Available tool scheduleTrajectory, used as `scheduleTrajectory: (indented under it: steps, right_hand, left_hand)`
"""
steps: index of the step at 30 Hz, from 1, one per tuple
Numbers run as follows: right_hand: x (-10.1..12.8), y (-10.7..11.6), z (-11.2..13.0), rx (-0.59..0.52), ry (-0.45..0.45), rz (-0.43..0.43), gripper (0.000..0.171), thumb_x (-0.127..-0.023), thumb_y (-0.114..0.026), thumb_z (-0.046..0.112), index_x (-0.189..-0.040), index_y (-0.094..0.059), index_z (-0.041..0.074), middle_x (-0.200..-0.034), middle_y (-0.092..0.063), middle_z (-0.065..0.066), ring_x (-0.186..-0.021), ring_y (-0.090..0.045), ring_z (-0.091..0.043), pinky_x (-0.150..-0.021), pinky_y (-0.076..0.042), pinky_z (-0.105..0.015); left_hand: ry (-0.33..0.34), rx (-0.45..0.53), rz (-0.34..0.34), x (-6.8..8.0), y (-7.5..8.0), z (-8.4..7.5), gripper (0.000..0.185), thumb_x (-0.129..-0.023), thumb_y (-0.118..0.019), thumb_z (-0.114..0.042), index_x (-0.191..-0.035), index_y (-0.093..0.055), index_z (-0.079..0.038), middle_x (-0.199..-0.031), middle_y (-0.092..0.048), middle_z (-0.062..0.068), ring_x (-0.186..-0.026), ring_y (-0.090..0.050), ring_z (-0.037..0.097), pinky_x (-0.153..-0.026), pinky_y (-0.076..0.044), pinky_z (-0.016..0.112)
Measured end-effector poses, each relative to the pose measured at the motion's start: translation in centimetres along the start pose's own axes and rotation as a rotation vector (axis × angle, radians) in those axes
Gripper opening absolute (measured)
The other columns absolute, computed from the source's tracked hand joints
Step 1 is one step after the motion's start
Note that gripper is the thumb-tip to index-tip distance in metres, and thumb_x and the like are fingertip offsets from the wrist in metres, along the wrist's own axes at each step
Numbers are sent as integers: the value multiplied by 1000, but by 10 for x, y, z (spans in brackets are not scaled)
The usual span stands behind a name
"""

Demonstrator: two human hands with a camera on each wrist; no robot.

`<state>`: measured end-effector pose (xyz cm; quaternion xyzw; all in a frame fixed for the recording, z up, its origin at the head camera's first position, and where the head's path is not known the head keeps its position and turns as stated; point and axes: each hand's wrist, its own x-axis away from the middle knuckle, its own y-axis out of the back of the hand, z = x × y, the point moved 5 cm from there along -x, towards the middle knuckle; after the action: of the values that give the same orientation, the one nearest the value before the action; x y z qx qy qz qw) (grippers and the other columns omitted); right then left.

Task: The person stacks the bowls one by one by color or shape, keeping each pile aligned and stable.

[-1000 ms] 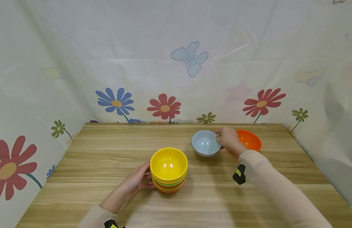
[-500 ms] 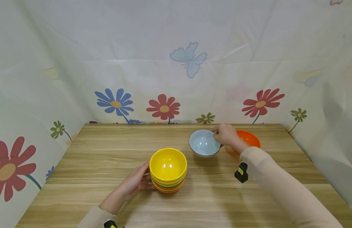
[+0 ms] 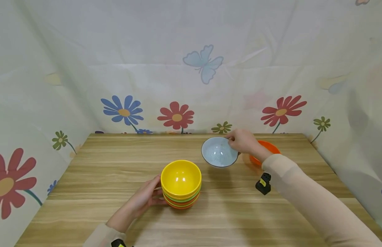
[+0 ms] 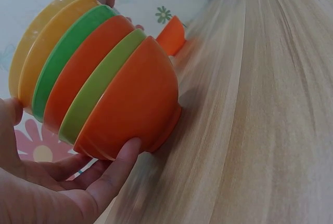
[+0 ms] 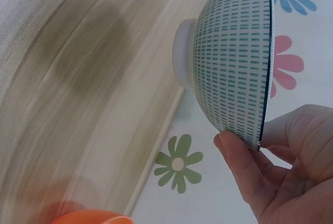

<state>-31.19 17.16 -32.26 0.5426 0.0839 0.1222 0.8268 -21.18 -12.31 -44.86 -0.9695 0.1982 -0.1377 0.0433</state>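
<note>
In the head view, a stack of bowls [image 3: 181,185] stands on the table, yellow on top with orange and green below. My left hand [image 3: 146,195] holds the left side of the stack. The left wrist view shows that thumb at a yellow rim and a fingertip [image 4: 130,148] on the lowest orange bowl. My right hand [image 3: 242,141] pinches the right rim of a pale blue bowl [image 3: 219,152] between thumb and fingers. This bowl hangs above the table; its outside [image 5: 234,57] has rows of short green dashes and a white foot.
An orange bowl [image 3: 268,147] sits at the back right of the wooden table [image 3: 123,154], partly hidden by the right hand and forearm. Behind the table rises a cloth backdrop [image 3: 141,68] printed with flowers and a butterfly.
The right hand has lifted the pale blue bowl and shifted it slightly left, away from the orange bowl. The left hand and the stack stay in place.
</note>
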Motion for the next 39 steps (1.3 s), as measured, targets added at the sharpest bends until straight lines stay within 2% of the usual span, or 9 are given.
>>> scheduleTrajectory:
  steps: [4,9,12,15,20,21,28,39]
  right_hand:
    - [0,1,3,-14,2,11,31,-85,-52,3,-114,-64,0,-99,-64,-21,-49,-58,-13,-46,-50,-21]
    - [1,5,12,-32,26,18,32,-85,-51,2,-114,-64,-1,-97,-65,-20,-49,-57,-13,-46,-51,-22]
    - [2,8,18,-49,34,21,32,-85,-51,3,-115,-63,-1,-95,-65,-20,-47,-57,-14,-46,-51,-23]
    - [3,11,26,-54,48,13,33,-85,-52,3,-115,-63,0,-100,-65,-20,-45,-56,-14,-45,-50,-23]
    - [4,13,42,-72,90,1,32,-85,-53,4,-115,-64,2,-91,-67,-16,-43,-55,-13,-45,-50,-22]
    - [5,13,44,-80,93,2,32,-85,-54,4,-115,-64,3,-84,-67,-14,-43,-55,-12,-45,-50,-22]
    - [8,13,59,-125,101,25,32,-85,-57,6,-116,-63,3,-92,-68,-16,-46,-58,-15,-47,-51,-23]
    - [8,15,67,-151,106,26,31,-86,-55,6,-116,-63,3,-98,-67,-17,-48,-59,-13,-50,-53,-25]
  left_hand:
    - [-4,-5,1,0,0,0,63,-95,-34,-51,-130,-44,1,-122,-53,12,-104,-59,20,-82,-53,44]
    - [0,-3,-4,0,1,0,57,-99,-30,-45,-130,-45,0,-122,-54,11,-104,-59,20,-81,-53,44]
    - [5,-6,-9,0,1,0,58,-98,-30,-47,-130,-45,0,-122,-54,11,-103,-59,20,-81,-53,44]
    - [7,-8,-11,0,1,0,61,-97,-32,-49,-130,-44,0,-121,-54,11,-102,-59,20,-81,-53,43]
    - [5,-2,-6,0,1,0,60,-97,-32,-49,-129,-45,0,-121,-54,10,-102,-59,20,-81,-53,43]
    - [5,0,-5,0,2,0,61,-96,-33,-50,-130,-45,0,-121,-54,10,-103,-59,20,-81,-53,43]
    - [1,2,-2,-1,2,2,74,-89,-40,-61,-132,-43,0,-124,-53,12,-104,-59,20,-82,-53,43]
    - [5,6,-7,0,2,2,69,-92,-37,-56,-132,-42,0,-125,-52,12,-105,-58,20,-82,-53,43]
